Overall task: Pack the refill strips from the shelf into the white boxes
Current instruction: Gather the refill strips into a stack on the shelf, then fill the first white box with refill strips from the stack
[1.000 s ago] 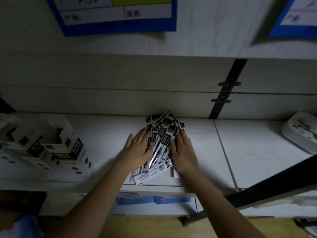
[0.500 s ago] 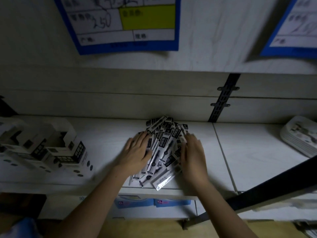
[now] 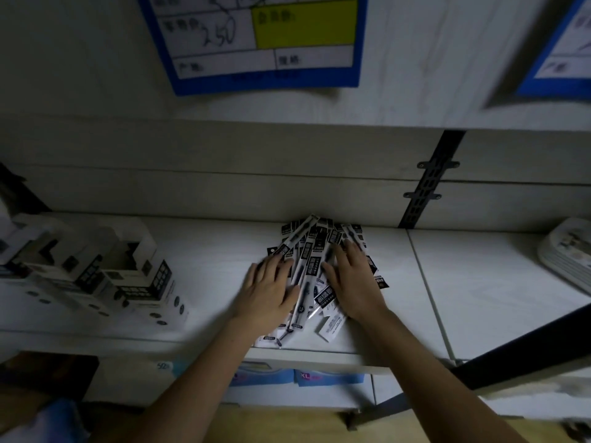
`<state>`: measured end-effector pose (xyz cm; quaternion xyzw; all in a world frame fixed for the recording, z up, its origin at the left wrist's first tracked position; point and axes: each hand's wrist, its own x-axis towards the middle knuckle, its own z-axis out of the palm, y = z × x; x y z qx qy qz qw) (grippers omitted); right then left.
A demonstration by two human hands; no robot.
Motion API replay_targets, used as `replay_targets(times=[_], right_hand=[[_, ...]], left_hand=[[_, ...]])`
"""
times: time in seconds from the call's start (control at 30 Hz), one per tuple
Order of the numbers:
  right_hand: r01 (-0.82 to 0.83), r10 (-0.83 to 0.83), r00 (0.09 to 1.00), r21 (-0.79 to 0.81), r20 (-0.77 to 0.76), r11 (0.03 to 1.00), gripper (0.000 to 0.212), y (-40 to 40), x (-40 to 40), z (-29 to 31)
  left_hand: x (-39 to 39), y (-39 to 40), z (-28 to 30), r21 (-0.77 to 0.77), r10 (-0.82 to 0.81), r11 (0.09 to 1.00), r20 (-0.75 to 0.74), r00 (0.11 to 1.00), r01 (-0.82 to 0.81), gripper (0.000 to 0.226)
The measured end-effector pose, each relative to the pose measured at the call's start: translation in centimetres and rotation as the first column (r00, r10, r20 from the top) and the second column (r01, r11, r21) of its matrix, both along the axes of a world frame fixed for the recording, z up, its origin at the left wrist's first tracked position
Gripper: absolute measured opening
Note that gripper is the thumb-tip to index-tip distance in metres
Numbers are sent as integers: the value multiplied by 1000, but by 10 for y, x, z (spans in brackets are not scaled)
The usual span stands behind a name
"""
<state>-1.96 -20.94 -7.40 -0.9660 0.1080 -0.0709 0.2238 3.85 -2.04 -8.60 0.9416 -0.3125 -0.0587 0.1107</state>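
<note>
Change: since half a second ago the right hand point(image 3: 355, 282) has slid inward over the heap, and the black-and-white packaged refill strips point(image 3: 315, 251) are fanned wider, with several now reaching toward the front edge of the pale wood-grain shelf board point(image 3: 211, 251).
Left hand: the left hand point(image 3: 267, 290) lies flat, palm down, on the left side of the strips, fingers straight and slightly spread, nothing grasped.
Right hand: flat and palm down on the right side of the heap, fingers extended toward the back wall, pressing on the strips, nothing pinched.
Refill strips: one loose overlapping pile at mid-shelf, between and under both hands; far ends lie close to the back panel, near ends fall just short of the shelf's front lip.
White boxes: a cluster of white cardboard boxes with black printed panels point(image 3: 92, 270) stands on the same shelf, well apart to the left of the pile; several have their top flaps up.
Surroundings: a blue-bordered paper label with a yellow field point(image 3: 265, 43) is fixed on the wall above; a black slotted metal upright point(image 3: 428, 187) runs down the back panel right of the pile; a stack of white flat packs point(image 3: 567, 254) sits at the right edge.
Lighting: dim; print on the strips is not legible.
</note>
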Motion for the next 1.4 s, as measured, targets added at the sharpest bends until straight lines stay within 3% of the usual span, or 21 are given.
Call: replay_targets(times=[0.13,0.43,0.67,0.8,0.9,1.03,1.2,1.3,1.4], right_hand=[[-33,35,997,-19,68,999,49,-2,1,9],[-16,16,1000,-16,22,1000,72,36,-24,69],[-58,57,998,39,40,998,71,88,-57,115],[-114,106,991,89,86,990,71,127,-75,136],[-168,156,983,134,100,977,76,159,-80,150],[-225,197,967,183,162,957,56,203,-79,169],[-241,191,952,198,239,950,50,253,-76,184],[-214,160,954,205,253,955,48,275,-77,185],[-172,112,960,228,256,958,45,291,-79,183]], left_hand=[[2,1,8,-7,7,1000,0,1000,-7,56],[-33,17,86,-84,116,989,-80,990,-122,61],[-83,71,136,-141,82,988,173,981,-58,52],[-100,119,156,-165,143,981,288,947,-99,49],[-106,162,169,-225,232,959,284,930,-171,42],[-107,219,178,-324,383,900,271,883,-291,32],[-82,286,175,-503,663,667,61,747,-550,28],[-49,320,165,-465,714,618,-5,700,-634,44],[-10,350,147,-448,724,550,-165,670,-705,74]])
